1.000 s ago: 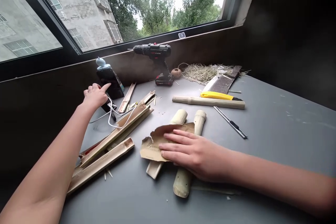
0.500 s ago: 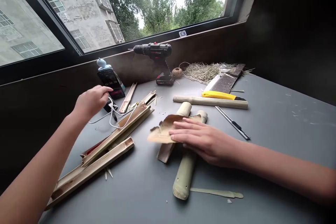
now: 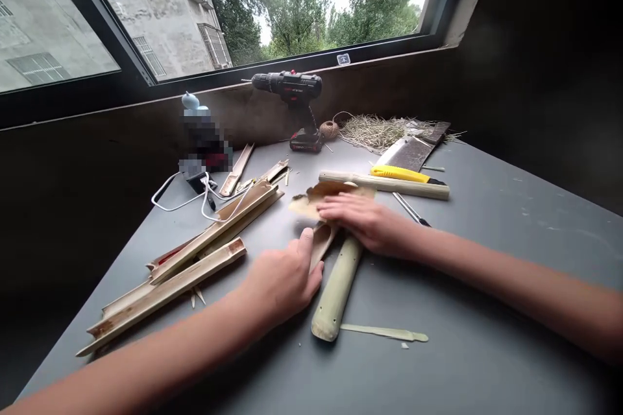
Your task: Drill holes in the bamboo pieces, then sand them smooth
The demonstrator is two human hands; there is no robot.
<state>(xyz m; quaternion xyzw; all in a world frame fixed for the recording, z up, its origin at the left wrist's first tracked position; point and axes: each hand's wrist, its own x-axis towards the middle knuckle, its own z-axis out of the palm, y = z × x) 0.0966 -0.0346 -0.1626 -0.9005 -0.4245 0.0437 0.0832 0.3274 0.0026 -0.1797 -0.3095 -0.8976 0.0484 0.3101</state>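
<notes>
My left hand (image 3: pixel 285 275) is closed around a short split bamboo piece (image 3: pixel 322 245), thumb on top, its hollow side facing up. My right hand (image 3: pixel 363 220) lies over a torn, curled sheet of sandpaper (image 3: pixel 335 191), with its fingers pressed together on the sheet and the thumb hidden. Below that hand a green bamboo tube (image 3: pixel 338 292) with small drilled holes slants toward me, its far end covered. A thin flat bamboo sliver (image 3: pixel 384 332) is beside the tube's near end.
Long split bamboo lengths (image 3: pixel 195 279) and a white cable (image 3: pixel 165 209) occupy the left side. At the back stand a cordless drill (image 3: pixel 296 104), twine (image 3: pixel 329 130), straw (image 3: pixel 370 132) and a cleaver (image 3: pixel 406 159). A yellow-handled tool (image 3: pixel 399 173) rests on a bamboo stick (image 3: pixel 384 185); a slim cutter (image 3: pixel 411 209) lies nearby.
My left hand has come from the phone to the middle and taken hold of the split bamboo piece. The sandpaper has shifted with my right hand, away from me and slightly right.
</notes>
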